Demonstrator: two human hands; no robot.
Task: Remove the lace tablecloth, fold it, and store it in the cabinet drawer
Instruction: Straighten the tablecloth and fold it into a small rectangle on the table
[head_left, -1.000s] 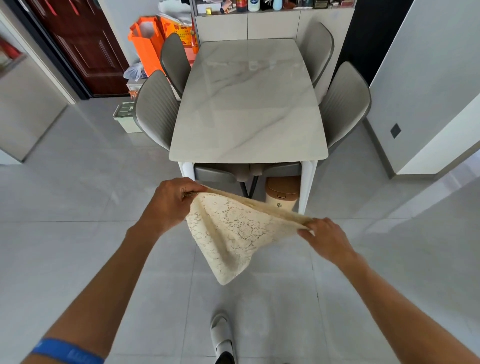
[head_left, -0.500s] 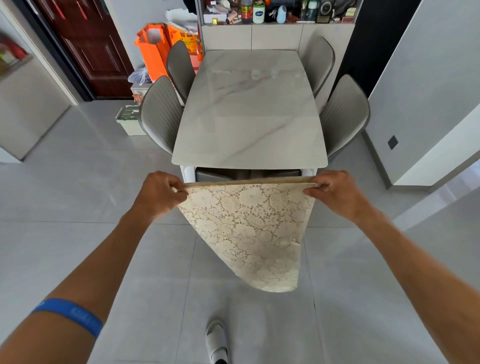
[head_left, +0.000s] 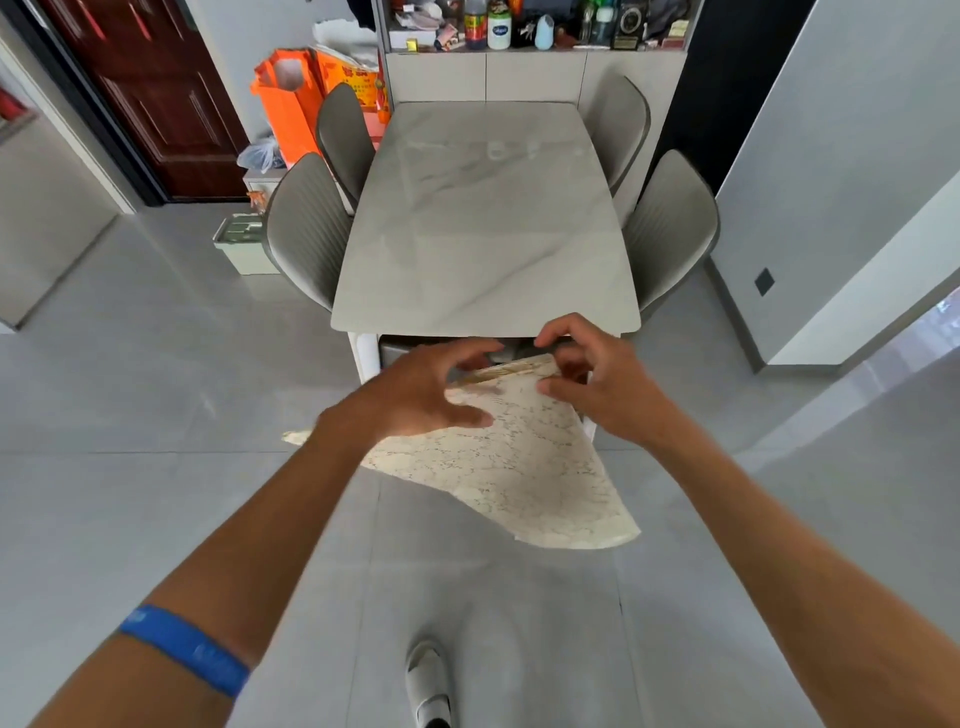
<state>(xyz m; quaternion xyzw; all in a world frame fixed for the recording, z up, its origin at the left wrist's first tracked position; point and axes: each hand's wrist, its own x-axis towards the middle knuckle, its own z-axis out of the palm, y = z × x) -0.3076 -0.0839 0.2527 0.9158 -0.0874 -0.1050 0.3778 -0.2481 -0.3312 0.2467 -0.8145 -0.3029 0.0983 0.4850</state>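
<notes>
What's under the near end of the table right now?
Under the table, a grey chair seat and one white leg show. The hands and lace tablecloth cover the rest.

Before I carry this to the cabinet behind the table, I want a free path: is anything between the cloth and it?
Yes. The lace tablecloth hangs in both hands at the near end of the table, which, with the chairs flanking it, stands between cloth and cabinet. No drawer is visible.
</notes>
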